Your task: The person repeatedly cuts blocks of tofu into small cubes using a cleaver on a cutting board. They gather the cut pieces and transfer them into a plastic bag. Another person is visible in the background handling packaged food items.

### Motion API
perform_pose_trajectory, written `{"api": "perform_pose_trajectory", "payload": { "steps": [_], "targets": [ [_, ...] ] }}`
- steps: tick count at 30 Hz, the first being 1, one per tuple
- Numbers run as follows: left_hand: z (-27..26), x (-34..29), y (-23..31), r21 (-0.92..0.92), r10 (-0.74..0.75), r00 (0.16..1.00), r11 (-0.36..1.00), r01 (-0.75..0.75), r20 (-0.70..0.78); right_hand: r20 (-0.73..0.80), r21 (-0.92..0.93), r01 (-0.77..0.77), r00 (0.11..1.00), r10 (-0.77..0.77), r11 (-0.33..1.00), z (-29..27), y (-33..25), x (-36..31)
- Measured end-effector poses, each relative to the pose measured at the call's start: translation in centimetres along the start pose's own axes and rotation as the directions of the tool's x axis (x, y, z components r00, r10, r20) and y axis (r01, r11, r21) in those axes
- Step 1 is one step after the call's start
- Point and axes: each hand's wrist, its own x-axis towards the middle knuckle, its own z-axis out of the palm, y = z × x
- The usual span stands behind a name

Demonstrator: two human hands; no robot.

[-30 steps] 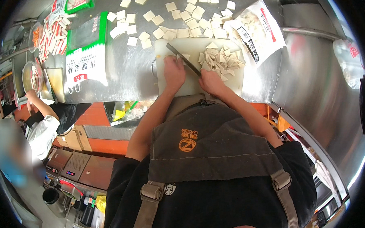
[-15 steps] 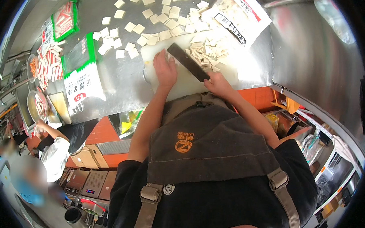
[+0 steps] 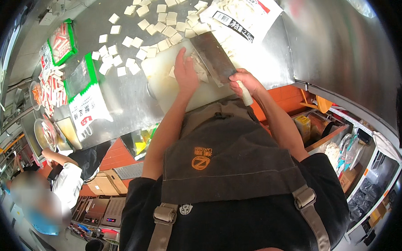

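Cleaver (image 3: 213, 57) now shows its broad face, tilted over from nearly edge-on a second ago

Right hand (image 3: 246, 81) is closed round the cleaver's pale handle. Left hand (image 3: 186, 75), apart from it, lies over the cutting board (image 3: 158, 69), fingers extended and thumb spread; whether the fingertips touch food cannot be told. Cut pale pieces (image 3: 201, 71) sit between left hand and blade. The blade partly blocks sight of a heap of pieces (image 3: 224, 43) beyond it. Pale squares (image 3: 171, 18) crowd the board's far edge; a white bag (image 3: 250, 11) stands close by the heap. Further left on the metal counter (image 3: 128, 93): a green-edged bag (image 3: 92, 103), red-and-white sticks (image 3: 54, 94), and a clear bowl (image 3: 40, 141) with a co-worker's hand (image 3: 47, 152) just beside it.
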Motion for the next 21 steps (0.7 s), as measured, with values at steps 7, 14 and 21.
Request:
{"api": "perform_pose_trajectory", "payload": {
  "steps": [7, 14, 21],
  "targets": [
    [-1.3, 1.3, 1.2, -0.707, -0.524, 0.726, 0.292, 0.645, 0.446, 0.237, 0.051, -0.102, 0.968, 0.087, 0.994, 1.2, 1.2, 2.9],
    [-2.4, 0.7, 0.7, -0.563, -0.6, 0.75, 0.531, 0.633, 0.277, 0.158, -0.143, 0.099, 0.984, -0.076, 0.985, 0.9, -0.5, 0.6],
    [-3.8, 0.1, -0.8, 0.543, 0.111, 0.991, 0.829, -0.137, 0.081, -0.084, -0.99, 0.008, 0.762, -0.642, 0.14, -4.0, -2.4, -4.1]
  ]
}}
